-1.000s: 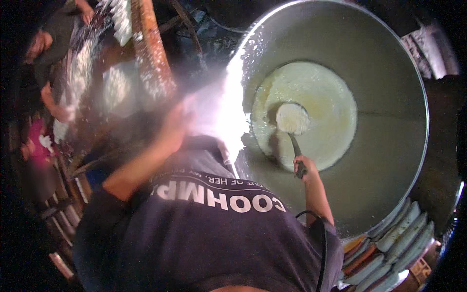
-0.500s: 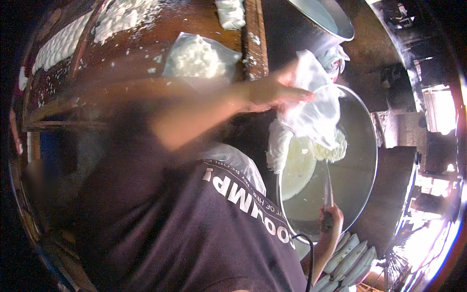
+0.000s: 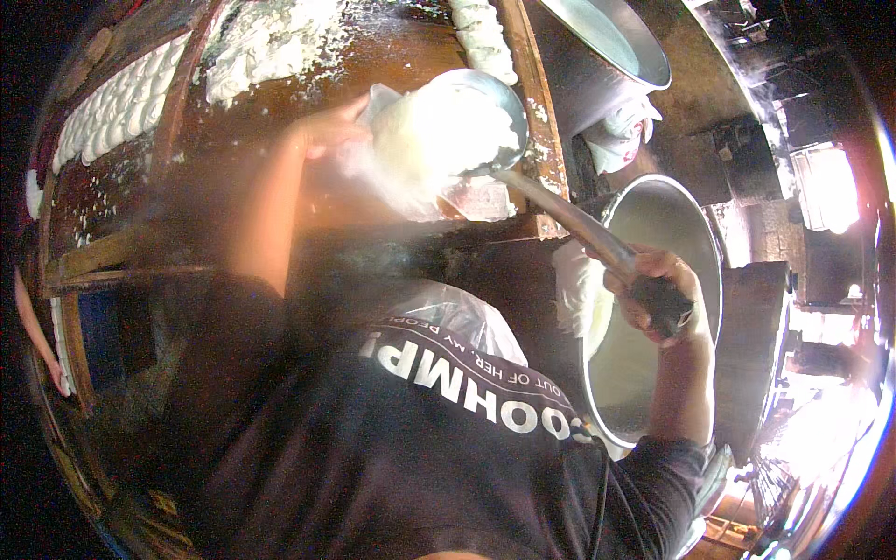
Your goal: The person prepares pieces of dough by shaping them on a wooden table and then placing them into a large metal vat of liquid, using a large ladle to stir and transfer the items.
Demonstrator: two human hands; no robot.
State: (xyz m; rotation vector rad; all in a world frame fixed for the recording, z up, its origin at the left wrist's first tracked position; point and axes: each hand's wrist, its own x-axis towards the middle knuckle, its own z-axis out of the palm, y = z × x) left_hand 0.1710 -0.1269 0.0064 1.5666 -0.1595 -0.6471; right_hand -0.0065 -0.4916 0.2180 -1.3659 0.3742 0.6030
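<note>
My right hand (image 3: 658, 294) is wrapped round the dark grip of a long-handled ladle (image 3: 560, 207). The ladle's round metal bowl is tilted over the wooden worktable, full of soft white curd (image 3: 453, 131) that glares in the light. My left hand (image 3: 334, 133) is at the bowl's left side, its fingers closed on the edge of a thin, pale, see-through sheet (image 3: 381, 98). Whether it is cloth or plastic I cannot tell. Below the bowl, part of the sheet shows blurred, with a shiny clear corner (image 3: 481, 199) lying at the table's edge.
A large metal pot (image 3: 714, 271) of pale liquid stands to the right, white cloth (image 3: 577, 289) over its near-left rim. Another metal vessel (image 3: 658, 70) is behind it, a white bag (image 3: 616, 135) between. Rows of white wrapped parcels (image 3: 121, 98) and spread curd (image 3: 271, 56) cover the worktable (image 3: 392, 51).
My left hand has moved left from above the pot to the worktable. The ladle has come up out of the pot with curd and swung over the table. The thin white cloth is off the pot's middle.
</note>
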